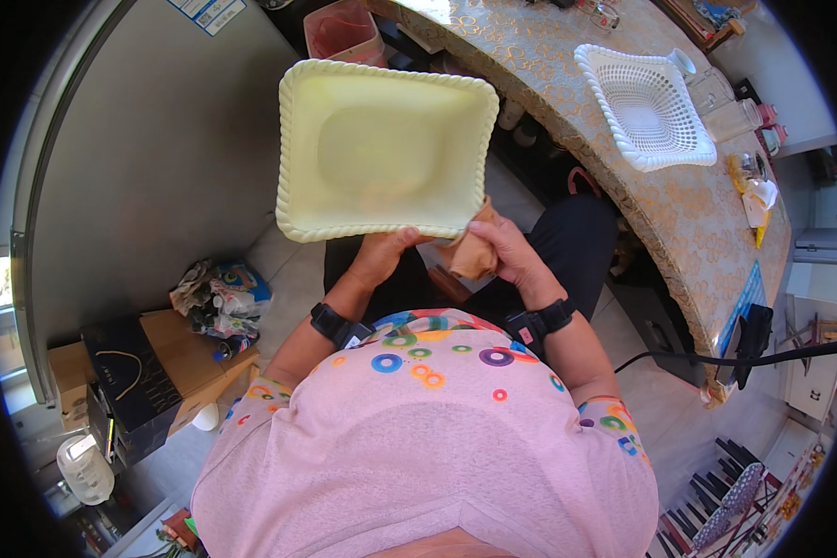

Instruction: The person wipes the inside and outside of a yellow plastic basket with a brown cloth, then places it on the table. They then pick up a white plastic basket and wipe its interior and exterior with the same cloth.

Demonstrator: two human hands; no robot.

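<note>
A pale yellow plastic basket [383, 153] with a rope-patterned rim is held up in front of me, its hollow inside facing me. My left hand [383, 254] grips the near rim, thumb on top and fingers hidden beneath. At the near right corner, my right hand [506, 247] clasps a crumpled brown cloth [476, 254] against the rim. Part of this cloth wraps over the corner of the basket.
To the right curves a counter with a flower-patterned cover [659, 209]. A white perforated basket [645, 115] and glass jars [729, 118] stand on it. A grey refrigerator-like panel [153, 139] rises at left. Below it are cardboard boxes [174, 349] and bagged rubbish [227, 296].
</note>
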